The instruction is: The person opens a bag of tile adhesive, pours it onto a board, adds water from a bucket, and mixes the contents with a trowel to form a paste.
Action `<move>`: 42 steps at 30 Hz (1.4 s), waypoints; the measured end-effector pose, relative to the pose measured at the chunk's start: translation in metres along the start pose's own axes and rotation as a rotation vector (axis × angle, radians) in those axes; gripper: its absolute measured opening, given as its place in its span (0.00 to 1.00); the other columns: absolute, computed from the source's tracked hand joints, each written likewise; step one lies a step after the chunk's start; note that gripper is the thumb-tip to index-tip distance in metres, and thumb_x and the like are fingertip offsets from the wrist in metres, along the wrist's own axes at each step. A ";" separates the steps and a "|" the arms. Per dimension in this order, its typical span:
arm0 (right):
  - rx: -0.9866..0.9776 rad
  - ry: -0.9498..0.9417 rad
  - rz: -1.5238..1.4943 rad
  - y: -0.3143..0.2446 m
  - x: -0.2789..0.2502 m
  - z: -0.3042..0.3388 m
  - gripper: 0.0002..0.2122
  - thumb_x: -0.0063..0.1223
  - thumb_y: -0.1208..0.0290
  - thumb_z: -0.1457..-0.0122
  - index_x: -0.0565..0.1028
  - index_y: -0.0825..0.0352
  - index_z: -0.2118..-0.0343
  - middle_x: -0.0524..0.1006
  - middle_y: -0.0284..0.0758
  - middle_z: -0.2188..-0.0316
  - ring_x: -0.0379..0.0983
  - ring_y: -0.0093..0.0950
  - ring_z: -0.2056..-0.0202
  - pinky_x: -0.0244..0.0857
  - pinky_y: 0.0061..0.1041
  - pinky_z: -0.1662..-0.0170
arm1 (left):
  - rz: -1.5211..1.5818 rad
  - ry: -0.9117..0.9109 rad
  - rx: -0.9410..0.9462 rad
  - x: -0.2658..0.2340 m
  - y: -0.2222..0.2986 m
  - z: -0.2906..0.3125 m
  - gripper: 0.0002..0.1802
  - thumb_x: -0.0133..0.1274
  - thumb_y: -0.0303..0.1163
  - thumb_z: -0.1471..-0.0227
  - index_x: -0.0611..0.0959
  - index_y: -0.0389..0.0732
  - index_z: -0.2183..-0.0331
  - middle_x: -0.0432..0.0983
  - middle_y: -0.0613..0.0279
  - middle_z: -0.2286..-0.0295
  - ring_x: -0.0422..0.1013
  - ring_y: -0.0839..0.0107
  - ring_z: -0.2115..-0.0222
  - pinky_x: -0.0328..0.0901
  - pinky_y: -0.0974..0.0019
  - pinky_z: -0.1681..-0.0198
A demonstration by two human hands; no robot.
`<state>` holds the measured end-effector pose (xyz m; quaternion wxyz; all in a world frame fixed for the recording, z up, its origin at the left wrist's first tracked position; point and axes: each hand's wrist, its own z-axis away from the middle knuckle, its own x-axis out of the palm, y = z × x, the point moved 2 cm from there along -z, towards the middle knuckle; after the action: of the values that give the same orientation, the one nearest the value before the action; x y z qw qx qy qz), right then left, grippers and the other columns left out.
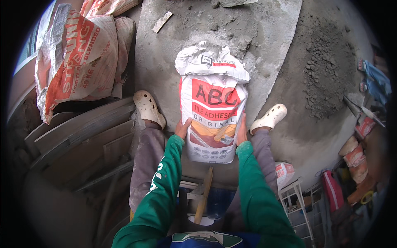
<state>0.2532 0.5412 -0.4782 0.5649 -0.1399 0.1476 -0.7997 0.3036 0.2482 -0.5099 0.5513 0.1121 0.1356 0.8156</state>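
Observation:
A full white-and-red sack [214,120], with a picture of tiles on its lower front, lies between my feet. Its crumpled top [211,62] is folded over and points away from me, next to grey powder on the board. At the sack's left side, my left hand [182,128] grips it with the thumb on the front face. My right hand [242,130] grips the opposite side, slightly lower. The fingertips of both hands are partly hidden by the sack's edges.
Wet grey mortar [231,31] lies on a flat grey board [273,45]. Large white-and-orange sacks [89,58] stand at the left above stacked panels [82,128]. A grey heap [326,70] lies at right. Near my legs are a wooden stick [204,194] and a white wire rack [297,204].

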 end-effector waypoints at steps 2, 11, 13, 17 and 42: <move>0.075 -0.042 0.074 -0.003 -0.006 -0.005 0.38 0.36 0.39 0.35 0.53 0.67 0.33 0.60 0.40 0.35 0.59 0.34 0.38 0.52 0.31 0.36 | -0.037 0.103 -0.090 -0.001 0.012 -0.007 0.37 0.59 0.51 0.46 0.72 0.32 0.46 0.77 0.53 0.55 0.72 0.67 0.55 0.65 0.64 0.50; 0.216 -0.132 -0.049 -0.017 -0.003 -0.036 0.30 0.55 0.52 0.41 0.68 0.71 0.43 0.76 0.40 0.49 0.73 0.34 0.49 0.61 0.33 0.43 | -0.095 0.080 0.006 0.022 0.078 -0.021 0.34 0.63 0.49 0.51 0.79 0.27 0.54 0.80 0.50 0.60 0.76 0.65 0.61 0.68 0.63 0.56; 0.147 -0.036 0.084 -0.022 0.001 -0.012 0.28 0.58 0.56 0.46 0.72 0.74 0.48 0.78 0.40 0.55 0.74 0.31 0.54 0.62 0.29 0.47 | 0.032 0.088 0.028 0.026 0.080 -0.011 0.34 0.63 0.46 0.51 0.79 0.26 0.53 0.81 0.49 0.62 0.77 0.65 0.64 0.69 0.64 0.59; 0.012 0.024 0.123 -0.026 0.010 0.030 0.24 0.59 0.58 0.47 0.76 0.74 0.54 0.79 0.40 0.59 0.75 0.30 0.58 0.64 0.29 0.51 | 0.052 0.228 0.070 0.018 0.076 0.023 0.33 0.63 0.44 0.51 0.79 0.26 0.53 0.80 0.48 0.61 0.77 0.64 0.63 0.68 0.62 0.56; -0.049 0.055 0.284 -0.100 0.048 0.017 0.22 0.56 0.57 0.43 0.79 0.75 0.58 0.79 0.40 0.60 0.72 0.28 0.56 0.62 0.29 0.50 | -0.049 0.362 0.046 0.048 0.166 0.050 0.40 0.53 0.57 0.44 0.77 0.26 0.49 0.77 0.47 0.53 0.72 0.63 0.52 0.63 0.63 0.47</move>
<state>0.1579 0.5265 -0.4202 0.6644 -0.1092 0.2008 -0.7116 0.1586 0.2389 -0.4041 0.5350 -0.0270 0.2540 0.8053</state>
